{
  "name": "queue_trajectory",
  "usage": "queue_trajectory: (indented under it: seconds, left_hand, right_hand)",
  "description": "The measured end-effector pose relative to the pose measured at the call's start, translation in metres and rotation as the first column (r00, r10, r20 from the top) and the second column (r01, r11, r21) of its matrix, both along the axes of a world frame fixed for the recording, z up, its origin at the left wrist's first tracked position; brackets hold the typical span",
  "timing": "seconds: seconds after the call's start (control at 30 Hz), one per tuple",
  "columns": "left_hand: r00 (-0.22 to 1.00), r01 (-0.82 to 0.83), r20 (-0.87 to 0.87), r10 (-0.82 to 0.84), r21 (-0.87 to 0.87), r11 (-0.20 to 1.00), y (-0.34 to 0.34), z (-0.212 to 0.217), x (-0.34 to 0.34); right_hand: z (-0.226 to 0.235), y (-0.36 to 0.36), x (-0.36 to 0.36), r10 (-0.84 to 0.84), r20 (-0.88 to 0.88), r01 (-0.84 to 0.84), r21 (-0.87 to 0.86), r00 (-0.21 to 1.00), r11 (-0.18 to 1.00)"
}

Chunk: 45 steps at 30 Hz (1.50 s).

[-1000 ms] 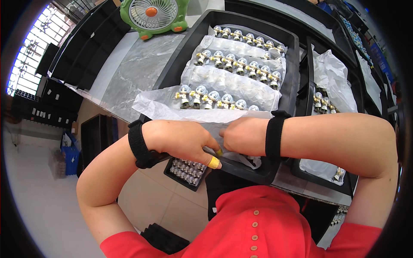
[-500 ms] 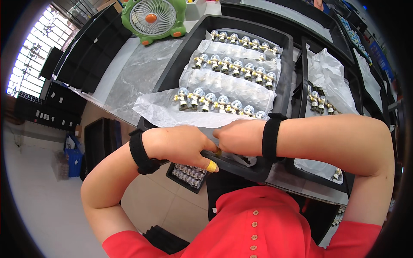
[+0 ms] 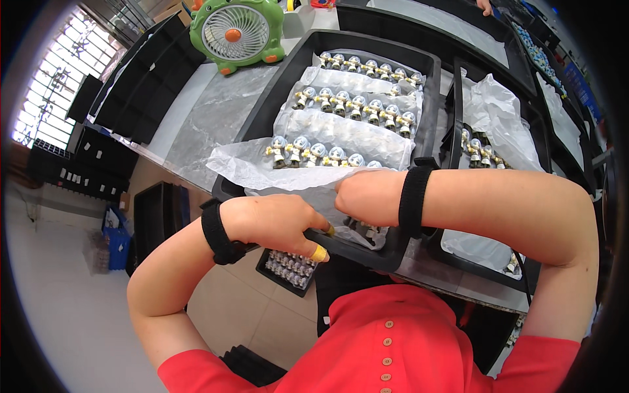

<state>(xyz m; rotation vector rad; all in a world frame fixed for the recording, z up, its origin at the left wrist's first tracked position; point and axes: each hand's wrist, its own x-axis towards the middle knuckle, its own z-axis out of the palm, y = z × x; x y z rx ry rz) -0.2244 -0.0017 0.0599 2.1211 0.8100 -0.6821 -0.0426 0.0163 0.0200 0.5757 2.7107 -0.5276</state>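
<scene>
My right hand [image 3: 370, 196] is closed over the near end of the black tray [image 3: 429, 105]. Its curled fingers pinch the edge of a white paper sheet [image 3: 304, 180], though the fingertips are hidden. Just left of it, my left hand [image 3: 278, 226] straddles the near rim, thumb and forefinger apart, with yellow wraps on both; its other fingers are hidden. Small painted figurines [image 3: 341, 105] with pale blue hair and white-and-gold clothes lie in rows on paper in the tray. More figurines [image 3: 365, 230] show partly under the paper near my right wrist.
A green fan [image 3: 236, 33] stands on the grey table [image 3: 209, 108] beyond the tray's left side. Right of the tray, another black tray [image 3: 452, 124] holds paper and figurines. A smaller figurine tray [image 3: 288, 268] is below the table edge. Another person's hand [image 3: 485, 6] shows at the far right.
My right hand has moved slightly up and away from the left hand, raising the paper edge. More of the paper and the figurines beneath it now show. My left hand stays near the rim.
</scene>
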Motion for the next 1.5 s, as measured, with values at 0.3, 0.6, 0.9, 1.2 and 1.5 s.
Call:
queue_trajectory:
  seconds: [0.3,0.6,0.9,1.2,1.5]
  left_hand:
    - [1.0,-0.006,0.031,0.007,-0.009,1.0,-0.003,-0.003,0.003]
    - [0.998,0.053,0.034,-0.054,0.012,0.999,-0.002,-0.008,0.004]
    - [0.998,0.044,0.045,-0.041,-0.067,0.997,0.003,-0.019,0.007]
    - [0.996,0.042,0.082,-0.035,-0.084,0.996,0.004,-0.022,0.013]
    - [0.99,0.046,0.142,-0.014,-0.226,0.973,0.007,-0.035,0.019]
  right_hand:
    - [-0.016,0.007,-0.003,-0.003,-0.042,0.006,0.067,0.999,0.998]
    - [-0.003,0.006,-0.005,-0.085,-0.053,0.089,0.075,0.995,0.993]
    - [-0.014,0.011,-0.008,-0.039,-0.082,0.044,0.06,0.996,0.997]
    - [-0.013,0.007,-0.004,-0.043,-0.067,0.042,-0.009,0.997,0.999]
    - [0.005,0.002,-0.005,-0.061,-0.089,0.054,-0.077,0.994,0.996]
